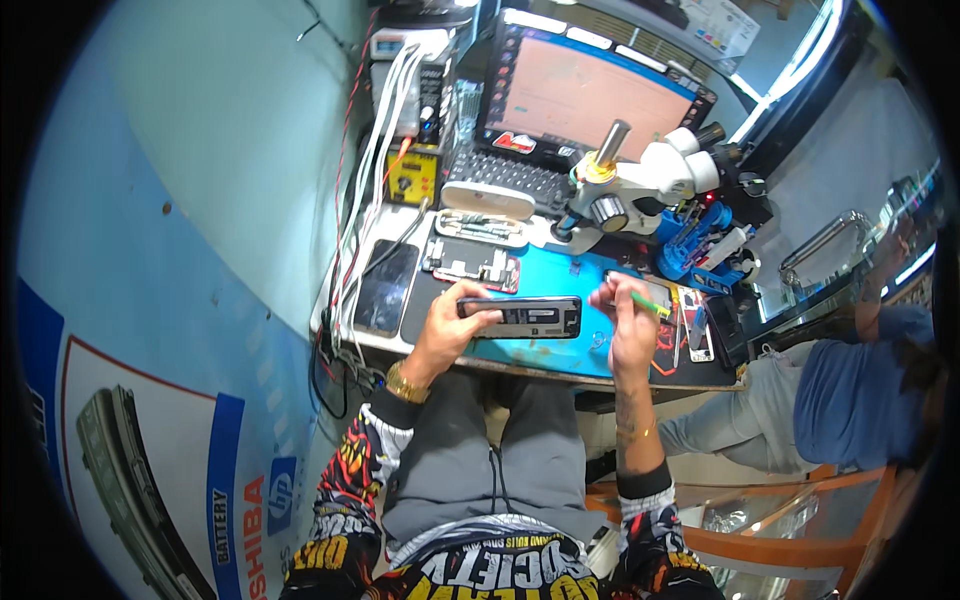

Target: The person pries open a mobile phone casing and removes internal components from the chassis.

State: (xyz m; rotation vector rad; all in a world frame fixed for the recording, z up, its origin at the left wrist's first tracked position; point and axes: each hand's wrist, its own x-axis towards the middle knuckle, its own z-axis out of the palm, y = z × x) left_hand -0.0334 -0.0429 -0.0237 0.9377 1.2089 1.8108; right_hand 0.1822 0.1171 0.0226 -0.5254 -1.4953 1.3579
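Observation:
My left hand [447,328] is closed round one end of a phone body [545,322], fingers behind it and thumb on the near face. The phone is tipped toward me over the front of a blue work mat [555,355], and its opened inside shows a dark rim and a pale panel. To its right, my right hand [630,330] is raised with the fingers pinched round a slim green tool [652,304]; its exact kind is too small to make out. Beyond the left hand lies a dismantled phone [478,268] with a red edge.
A black phone [387,287] lies at the left beside white cables [385,150]. Behind the mat stand a microscope [640,175], a keyboard [510,180] and a monitor [595,100]. Blue tool holders [690,245] and phone parts [697,330] crowd the right. Another person [850,395] is farther right.

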